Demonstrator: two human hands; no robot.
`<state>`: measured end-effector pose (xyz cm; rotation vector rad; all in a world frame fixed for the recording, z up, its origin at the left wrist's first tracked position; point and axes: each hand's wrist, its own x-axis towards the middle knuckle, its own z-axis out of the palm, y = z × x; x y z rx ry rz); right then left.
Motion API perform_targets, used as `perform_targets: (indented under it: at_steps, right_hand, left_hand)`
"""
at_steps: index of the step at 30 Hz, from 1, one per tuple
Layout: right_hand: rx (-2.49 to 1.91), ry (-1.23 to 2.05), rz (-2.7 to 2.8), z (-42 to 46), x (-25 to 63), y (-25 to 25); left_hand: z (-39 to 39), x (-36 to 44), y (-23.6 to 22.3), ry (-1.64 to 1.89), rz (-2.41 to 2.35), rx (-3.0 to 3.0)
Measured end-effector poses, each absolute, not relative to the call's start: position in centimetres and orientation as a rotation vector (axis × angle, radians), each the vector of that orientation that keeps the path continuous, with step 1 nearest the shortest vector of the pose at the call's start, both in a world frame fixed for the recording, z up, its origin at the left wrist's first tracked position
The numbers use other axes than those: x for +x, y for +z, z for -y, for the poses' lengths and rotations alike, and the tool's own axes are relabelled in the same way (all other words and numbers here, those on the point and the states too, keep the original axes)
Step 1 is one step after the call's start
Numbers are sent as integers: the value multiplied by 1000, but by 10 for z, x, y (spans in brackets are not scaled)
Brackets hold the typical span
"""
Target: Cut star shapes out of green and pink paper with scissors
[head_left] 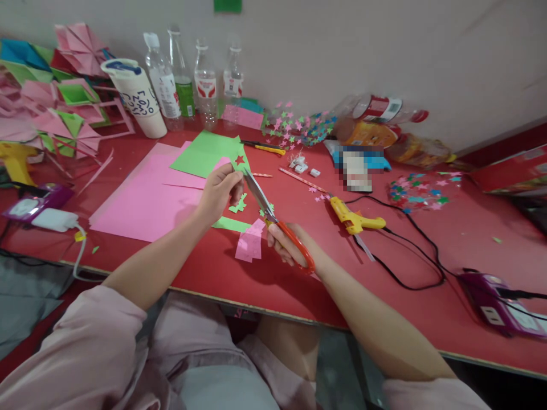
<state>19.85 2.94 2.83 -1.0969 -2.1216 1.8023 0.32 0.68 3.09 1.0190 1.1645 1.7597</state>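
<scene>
My left hand [219,192] pinches a small piece of green paper [245,162] between thumb and fingers. A red star shape shows on it; whether it is a hole or a separate star I cannot tell. In my right hand [282,246] is a pair of scissors [257,192] with orange-red handles, its blades pointing up and left at the green piece. Below the blades lie cut green star scraps [237,204], a green strip [232,224] and pink paper pieces [249,244]. Larger green sheets [204,152] rest on pink sheets [141,193] beside my left hand.
A yellow glue gun [354,217] with a black cord lies at the right, near a purple power strip [498,304]. A cutter knife [269,149], paper stars [294,126], bottles [208,91] and a white cup [139,102] stand or lie towards the wall.
</scene>
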Motion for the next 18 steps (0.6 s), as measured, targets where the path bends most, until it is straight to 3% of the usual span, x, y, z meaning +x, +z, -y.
perform_targets:
  at_steps: [18]
  right_hand:
    - [-1217,1725,2133,-27,196,30]
  left_hand:
    - [-6,3,32,1735,-1150,987]
